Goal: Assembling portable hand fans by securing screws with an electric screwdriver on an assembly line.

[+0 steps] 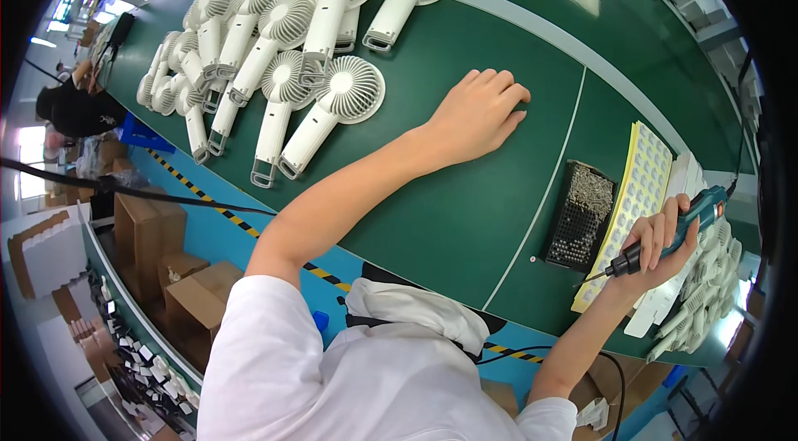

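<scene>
My left hand (pixel 480 114) rests palm down on the green tabletop (pixel 432 225), its fingers curled in and nothing visible in them. Just left of it lie several white handheld fans (pixel 345 90), with round ribbed heads and long handles ending in wire loops. My right hand (pixel 657 243) is wrapped around a teal and black electric screwdriver (pixel 708 206). The thin bit points down and left, over the lower part of a yellow sheet (pixel 633 192) bearing rows of pale round pieces. Beside that sheet stands a black tray (pixel 559 251) with many small metal screws.
At the far right is a pile of white parts (pixel 706 291). Cardboard boxes (pixel 204 295) stand on the blue floor at lower left, past yellow-and-black tape (pixel 195 190). A dark cable (pixel 125 186) crosses the left side. Another person (pixel 79 108) sits at far left.
</scene>
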A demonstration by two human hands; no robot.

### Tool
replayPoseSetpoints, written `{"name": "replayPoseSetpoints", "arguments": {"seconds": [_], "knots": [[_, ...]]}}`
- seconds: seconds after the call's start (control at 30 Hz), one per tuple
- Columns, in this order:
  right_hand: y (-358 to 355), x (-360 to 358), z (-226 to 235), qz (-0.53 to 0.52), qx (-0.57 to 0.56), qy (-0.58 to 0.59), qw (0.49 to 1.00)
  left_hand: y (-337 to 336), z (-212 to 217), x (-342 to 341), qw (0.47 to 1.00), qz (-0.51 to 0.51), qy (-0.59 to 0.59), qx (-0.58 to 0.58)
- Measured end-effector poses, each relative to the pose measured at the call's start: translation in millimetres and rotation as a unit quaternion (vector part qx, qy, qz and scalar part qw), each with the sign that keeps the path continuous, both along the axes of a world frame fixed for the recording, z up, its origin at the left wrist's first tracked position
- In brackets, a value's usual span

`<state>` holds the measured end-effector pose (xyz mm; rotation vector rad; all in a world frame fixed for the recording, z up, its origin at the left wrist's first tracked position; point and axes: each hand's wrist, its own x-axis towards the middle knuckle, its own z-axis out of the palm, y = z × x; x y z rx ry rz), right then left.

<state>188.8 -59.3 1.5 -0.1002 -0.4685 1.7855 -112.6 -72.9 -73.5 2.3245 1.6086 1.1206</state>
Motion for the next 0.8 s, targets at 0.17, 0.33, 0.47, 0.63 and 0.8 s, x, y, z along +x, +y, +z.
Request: {"name": "replayPoseSetpoints", "arguments": {"seconds": [0.17,0.33,0.47,0.63,0.8], "knots": [[-1,-1,2,0.014,0.009,-0.024,1.000,1,4,1,1.000,-0.006,-0.027,-0.007],[-1,4,-1,0.003,-0.013,-0.018,1.000,2,22,7,0.993,0.038,-0.109,-0.018],[-1,0,-7,0.013,-0.001,-0.024,1.000,-10,75,8,0.964,-0.016,-0.255,0.072],[-1,1,-5,0.016,0.002,-0.027,1.000,-66,133,111,0.926,-0.182,-0.288,0.165],[8,4,-7,0.051,0.018,-0.006,0.999,-55,101,0,0.933,-0.168,-0.280,0.153]]}}
